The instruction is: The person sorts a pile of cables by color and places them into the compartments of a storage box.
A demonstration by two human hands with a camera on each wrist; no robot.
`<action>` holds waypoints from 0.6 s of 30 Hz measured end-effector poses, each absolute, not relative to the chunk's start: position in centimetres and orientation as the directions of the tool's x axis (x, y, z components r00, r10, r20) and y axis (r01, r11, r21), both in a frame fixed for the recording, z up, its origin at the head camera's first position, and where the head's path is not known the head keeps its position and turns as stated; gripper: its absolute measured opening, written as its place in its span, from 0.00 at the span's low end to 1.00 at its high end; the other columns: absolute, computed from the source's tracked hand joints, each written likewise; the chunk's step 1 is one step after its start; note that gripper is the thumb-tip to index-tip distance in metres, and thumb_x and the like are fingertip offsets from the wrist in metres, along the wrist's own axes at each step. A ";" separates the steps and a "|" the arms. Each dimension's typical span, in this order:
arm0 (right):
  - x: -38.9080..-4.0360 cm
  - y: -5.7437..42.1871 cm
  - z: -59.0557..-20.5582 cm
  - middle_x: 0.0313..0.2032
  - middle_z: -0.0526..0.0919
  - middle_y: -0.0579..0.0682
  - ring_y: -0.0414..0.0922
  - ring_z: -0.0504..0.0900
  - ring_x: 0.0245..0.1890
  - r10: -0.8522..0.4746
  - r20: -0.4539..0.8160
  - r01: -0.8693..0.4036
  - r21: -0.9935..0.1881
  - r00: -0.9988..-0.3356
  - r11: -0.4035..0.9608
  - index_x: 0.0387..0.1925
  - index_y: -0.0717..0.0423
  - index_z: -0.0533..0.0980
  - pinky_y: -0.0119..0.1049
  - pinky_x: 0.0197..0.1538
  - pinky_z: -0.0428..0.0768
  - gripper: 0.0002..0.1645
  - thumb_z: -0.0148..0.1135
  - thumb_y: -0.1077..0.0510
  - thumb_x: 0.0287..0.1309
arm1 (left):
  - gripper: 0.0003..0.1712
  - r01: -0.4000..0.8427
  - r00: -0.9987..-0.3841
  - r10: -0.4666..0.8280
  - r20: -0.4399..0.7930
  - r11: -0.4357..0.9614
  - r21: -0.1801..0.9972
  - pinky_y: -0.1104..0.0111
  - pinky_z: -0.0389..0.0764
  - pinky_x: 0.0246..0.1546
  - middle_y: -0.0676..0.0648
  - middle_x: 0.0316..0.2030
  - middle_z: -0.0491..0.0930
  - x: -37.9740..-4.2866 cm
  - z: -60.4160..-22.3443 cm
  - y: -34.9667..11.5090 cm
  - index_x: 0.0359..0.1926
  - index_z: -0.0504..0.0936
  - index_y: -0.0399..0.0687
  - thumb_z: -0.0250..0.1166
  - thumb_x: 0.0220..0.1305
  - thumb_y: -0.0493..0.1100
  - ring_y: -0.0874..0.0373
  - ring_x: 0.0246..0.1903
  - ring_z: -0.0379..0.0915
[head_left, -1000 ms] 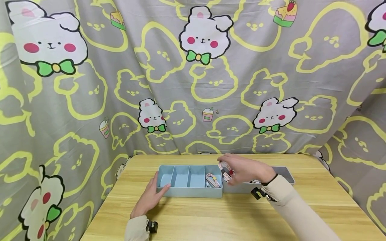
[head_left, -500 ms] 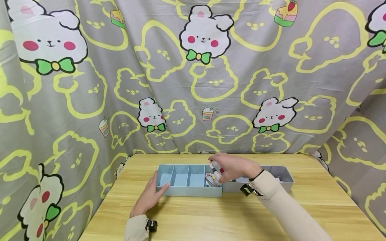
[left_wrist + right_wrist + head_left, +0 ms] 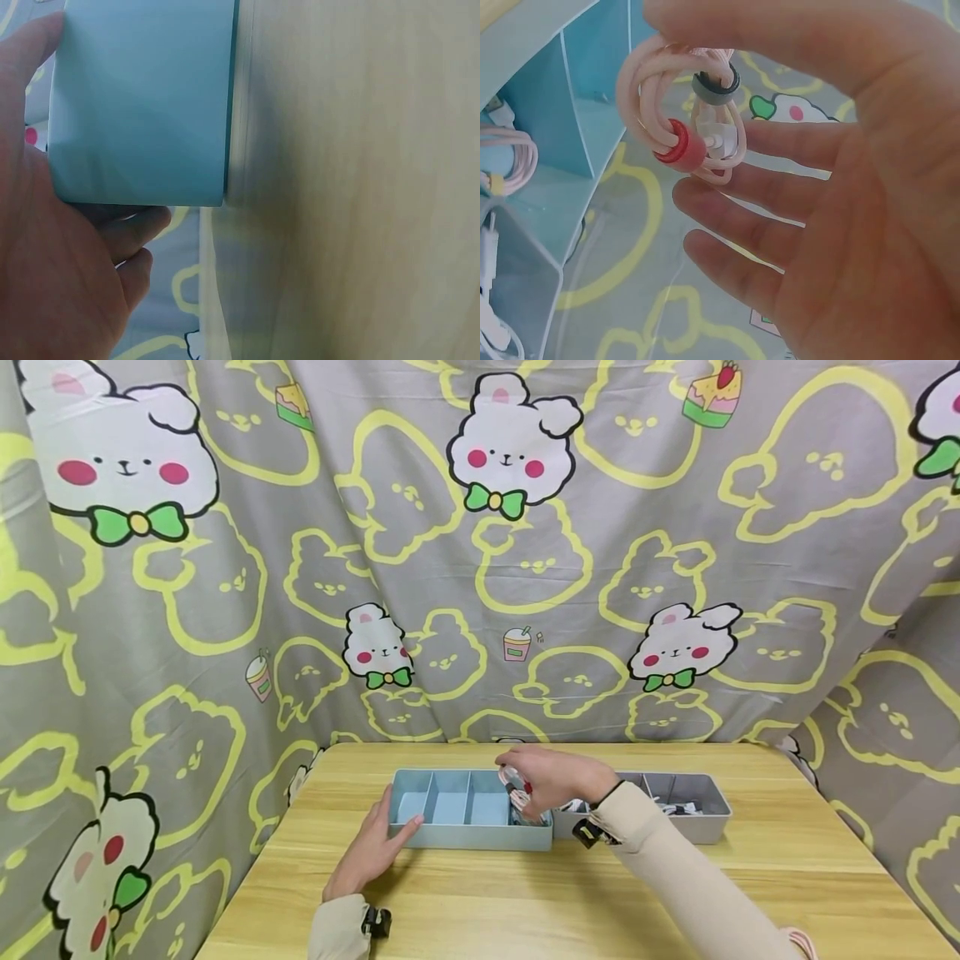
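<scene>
A coiled pink cable (image 3: 651, 109) is pinched between thumb and index finger of the right hand (image 3: 555, 777); the other fingers are left extended, apart. The coil is held over the right-end compartment of a blue box (image 3: 476, 837), toward the desk's far edge, left of the far right corner. A red tie (image 3: 684, 148) and a grey tie (image 3: 716, 86) are seen on it, plus a white connector (image 3: 721, 142).

The blue box is divided into four and set lengthwise along the far edge of the desk (image 3: 480, 902). Its left end, toward the desk's left edge, is held by the left hand (image 3: 375, 843): fingers spread wide, thumb laid on the front rim, the rest wrapped round the far left corner.

In the right-end compartment another pink cable with a yellow tie (image 3: 517, 161) is seen, mostly covered by the right hand in the head view. A grey box (image 3: 693, 832), also divided, is placed end to end with the blue one, toward the far right corner; white cables (image 3: 678, 808) are contained in it. Beige sleeves (image 3: 656, 831) are worn. The desk is backed by a grey curtain (image 3: 525, 577) printed with white cartoon animals.
</scene>
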State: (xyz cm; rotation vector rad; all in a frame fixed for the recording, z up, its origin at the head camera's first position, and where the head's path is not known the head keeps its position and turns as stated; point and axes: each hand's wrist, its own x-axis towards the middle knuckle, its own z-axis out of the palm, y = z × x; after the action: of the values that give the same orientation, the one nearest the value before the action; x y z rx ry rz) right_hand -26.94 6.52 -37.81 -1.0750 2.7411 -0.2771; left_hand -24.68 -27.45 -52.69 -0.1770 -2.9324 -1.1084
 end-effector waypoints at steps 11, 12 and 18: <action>-27.2 5.2 -38.5 0.64 0.74 0.52 0.39 0.73 0.38 -0.693 -0.125 -0.653 -0.250 -0.710 0.715 0.74 0.57 0.66 0.34 0.45 0.78 0.51 0.80 0.55 0.51 | 0.61 0.107 -0.994 0.104 0.043 0.746 0.657 0.36 0.58 0.76 0.28 0.80 0.48 -24.7 -52.7 -27.4 0.84 0.36 0.44 0.54 0.71 0.74 0.31 0.79 0.49; -27.2 5.1 -38.5 0.65 0.74 0.52 0.39 0.73 0.39 -0.693 -0.127 -0.653 -0.250 -0.710 0.715 0.74 0.57 0.66 0.35 0.45 0.78 0.52 0.80 0.55 0.51 | 0.61 0.106 -0.994 0.104 0.042 0.746 0.657 0.36 0.58 0.76 0.29 0.80 0.48 -24.7 -52.6 -27.4 0.84 0.36 0.44 0.54 0.71 0.74 0.31 0.79 0.49; -27.5 4.5 -38.8 0.65 0.74 0.53 0.39 0.73 0.38 -0.702 -0.138 -0.662 -0.248 -0.698 0.707 0.75 0.57 0.65 0.35 0.43 0.77 0.51 0.78 0.56 0.53 | 0.61 0.105 -0.994 0.102 0.043 0.743 0.661 0.36 0.58 0.76 0.29 0.80 0.48 -24.7 -52.6 -27.4 0.84 0.36 0.44 0.54 0.71 0.74 0.31 0.79 0.49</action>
State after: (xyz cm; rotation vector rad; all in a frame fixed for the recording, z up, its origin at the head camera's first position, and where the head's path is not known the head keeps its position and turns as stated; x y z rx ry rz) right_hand -27.52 4.50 -38.77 -1.0918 2.6926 -0.2641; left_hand -24.68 -27.44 -52.63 -0.1738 -2.9291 -1.1104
